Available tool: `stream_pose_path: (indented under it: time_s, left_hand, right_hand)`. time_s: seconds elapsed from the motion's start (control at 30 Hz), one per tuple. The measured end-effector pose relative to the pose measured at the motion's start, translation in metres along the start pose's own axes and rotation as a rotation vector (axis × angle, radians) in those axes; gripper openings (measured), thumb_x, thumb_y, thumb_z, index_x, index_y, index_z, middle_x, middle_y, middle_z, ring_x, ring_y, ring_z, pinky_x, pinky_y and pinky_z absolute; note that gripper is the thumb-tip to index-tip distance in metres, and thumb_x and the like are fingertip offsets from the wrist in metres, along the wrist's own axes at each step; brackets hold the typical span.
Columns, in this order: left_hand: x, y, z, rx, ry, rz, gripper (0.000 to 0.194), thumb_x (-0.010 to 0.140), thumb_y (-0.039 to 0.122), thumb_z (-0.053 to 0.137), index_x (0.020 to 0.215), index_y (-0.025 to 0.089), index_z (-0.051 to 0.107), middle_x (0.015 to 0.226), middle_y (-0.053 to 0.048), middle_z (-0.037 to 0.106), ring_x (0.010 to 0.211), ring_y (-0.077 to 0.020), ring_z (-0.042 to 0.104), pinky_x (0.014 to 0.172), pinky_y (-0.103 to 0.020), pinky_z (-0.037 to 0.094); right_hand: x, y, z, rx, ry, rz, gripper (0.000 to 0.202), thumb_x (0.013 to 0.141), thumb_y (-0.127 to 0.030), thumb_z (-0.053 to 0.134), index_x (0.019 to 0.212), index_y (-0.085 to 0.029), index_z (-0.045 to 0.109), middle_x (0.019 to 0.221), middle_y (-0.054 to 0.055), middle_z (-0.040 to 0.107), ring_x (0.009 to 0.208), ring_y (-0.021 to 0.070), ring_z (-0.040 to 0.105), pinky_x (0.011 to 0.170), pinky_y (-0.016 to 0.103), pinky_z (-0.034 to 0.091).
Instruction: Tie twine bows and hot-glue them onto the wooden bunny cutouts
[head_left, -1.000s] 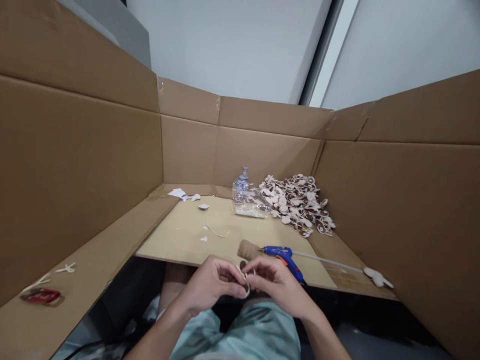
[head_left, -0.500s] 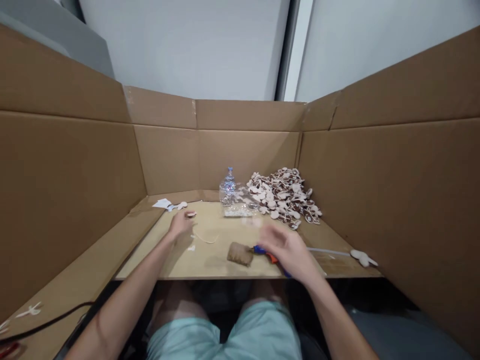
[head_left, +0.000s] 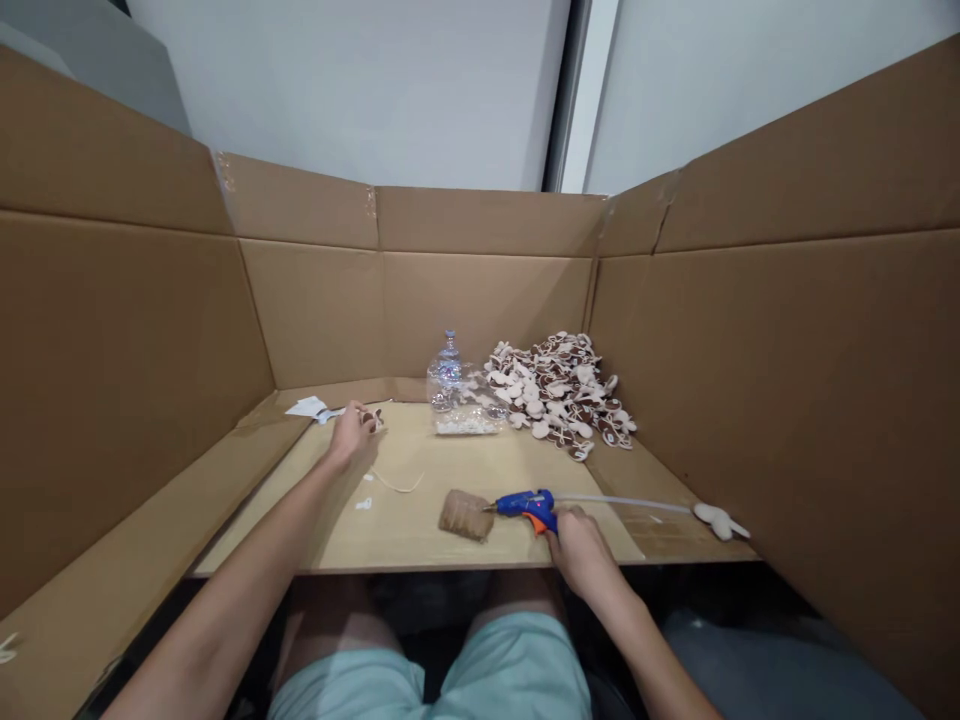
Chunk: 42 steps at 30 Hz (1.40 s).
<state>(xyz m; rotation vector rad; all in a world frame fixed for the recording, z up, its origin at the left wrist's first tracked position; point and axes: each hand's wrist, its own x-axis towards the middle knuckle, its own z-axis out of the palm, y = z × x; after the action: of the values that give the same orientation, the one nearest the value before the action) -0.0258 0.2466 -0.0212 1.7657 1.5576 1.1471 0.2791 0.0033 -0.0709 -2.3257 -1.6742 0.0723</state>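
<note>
My left hand (head_left: 352, 432) is closed on a small brown and white felt piece (head_left: 373, 420) at the left rear of the board. At the front right, my right hand (head_left: 581, 545) has its fingers wrapped round the handle of a blue glue gun (head_left: 525, 503) with an orange trigger. The gun's nozzle points left and touches or overlies a brown wrapped block (head_left: 466, 514). A long pale glue stick (head_left: 622, 501) runs right from the gun's rear. Between the left hand and the block lies a loose cream cord (head_left: 399, 489).
A heap of brown and white felt pieces (head_left: 559, 390) lies at the back right, beside a clear plastic bag (head_left: 469, 418) and bottle (head_left: 449, 362). White papers (head_left: 306, 407) lie back left, a white felt piece (head_left: 720, 521) far right. Cardboard walls (head_left: 480, 300) surround the board.
My right hand has moved down and closed on the glue gun's handle. My left hand has shifted slightly left and back, and more of the felt piece now shows. The view has shifted slightly.
</note>
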Motion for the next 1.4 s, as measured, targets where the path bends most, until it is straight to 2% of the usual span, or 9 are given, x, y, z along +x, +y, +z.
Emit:
stream_pose_path:
  time_s: [0.1,0.2,0.3,0.47,0.6,0.7,0.83,1.13,1.4]
  left_hand:
    - [-0.026,0.018,0.001,-0.219,-0.032,-0.005,0.028,0.09,0.03,0.058,0.114,0.014,0.059,0.109,-0.008,0.065,0.09,-0.0196,0.065,0.078,-0.039,0.056]
    - [-0.065,0.035,-0.003,-0.423,-0.098,0.024,0.021,0.08,0.031,0.068,0.09,0.013,0.065,0.09,-0.007,0.072,0.085,-0.0189,0.068,0.079,-0.035,0.055]
    - [-0.114,0.049,-0.008,-0.554,-0.145,0.038,0.024,0.07,0.036,0.074,0.076,0.013,0.069,0.087,-0.01,0.075,0.084,-0.0213,0.069,0.081,-0.034,0.054]
    - [-0.189,0.064,-0.014,-0.658,-0.162,0.033,0.023,0.068,0.031,0.078,0.086,0.017,0.075,0.093,-0.008,0.076,0.089,-0.0211,0.069,0.087,-0.033,0.052]
    - [-0.224,0.07,-0.019,-0.696,-0.086,0.049,0.01,0.071,0.026,0.078,0.074,0.018,0.072,0.079,-0.002,0.074,0.081,-0.0172,0.069,0.081,-0.026,0.053]
    - [-0.235,0.074,-0.022,-0.707,-0.097,0.049,0.011,0.076,0.028,0.074,0.081,0.018,0.076,0.09,-0.005,0.076,0.087,-0.0198,0.07,0.085,-0.029,0.054]
    - [-0.242,0.08,-0.024,-0.726,-0.114,0.06,0.017,0.076,0.028,0.073,0.09,0.02,0.079,0.102,-0.007,0.075,0.097,-0.023,0.069,0.09,-0.032,0.055]
    - [-0.254,0.085,-0.023,-0.728,-0.155,0.006,0.023,0.073,0.029,0.076,0.094,0.02,0.078,0.103,-0.008,0.076,0.1,-0.0257,0.069,0.094,-0.036,0.053]
    - [-0.257,0.092,-0.027,-0.945,-0.131,-0.161,0.028,0.059,0.025,0.085,0.085,0.018,0.079,0.093,-0.008,0.078,0.095,-0.024,0.07,0.093,-0.034,0.052]
  right_hand:
    - [0.001,-0.004,0.0,0.003,0.069,-0.008,0.029,0.081,0.001,0.042,0.096,-0.003,0.067,0.099,0.023,0.065,0.092,0.029,0.063,0.083,0.035,0.045]
    - [-0.002,-0.008,-0.008,0.038,0.139,-0.024,0.033,0.081,0.002,0.037,0.103,-0.002,0.061,0.102,0.025,0.063,0.093,0.0288,0.063,0.081,0.035,0.046]
    - [-0.006,-0.008,-0.02,0.104,0.179,-0.045,0.035,0.087,-0.007,0.035,0.117,-0.002,0.052,0.097,0.021,0.066,0.084,0.027,0.066,0.072,0.034,0.049]
    - [-0.024,-0.01,-0.039,0.361,0.455,-0.229,0.041,0.092,-0.027,0.034,0.127,-0.009,0.043,0.114,0.02,0.063,0.096,0.0273,0.065,0.077,0.038,0.051]
    - [-0.05,-0.02,-0.051,0.482,0.373,-0.321,0.045,0.092,-0.044,0.043,0.124,-0.013,0.047,0.095,0.012,0.067,0.082,0.0236,0.065,0.071,0.033,0.052]
    - [-0.067,-0.03,-0.055,0.511,0.325,-0.346,0.051,0.089,-0.051,0.05,0.123,-0.013,0.05,0.086,0.008,0.067,0.07,0.0211,0.063,0.066,0.03,0.052]
    - [-0.079,-0.04,-0.051,0.536,0.375,-0.401,0.046,0.09,-0.047,0.051,0.121,-0.013,0.054,0.09,0.011,0.068,0.069,0.021,0.064,0.065,0.029,0.052]
    - [-0.083,-0.049,-0.046,0.555,0.397,-0.423,0.04,0.09,-0.044,0.053,0.115,-0.014,0.059,0.097,0.013,0.07,0.078,0.0232,0.067,0.072,0.03,0.054]
    - [-0.085,-0.047,-0.047,0.574,0.425,-0.412,0.038,0.091,-0.041,0.052,0.113,-0.012,0.061,0.1,0.016,0.07,0.079,0.0235,0.068,0.075,0.031,0.054]
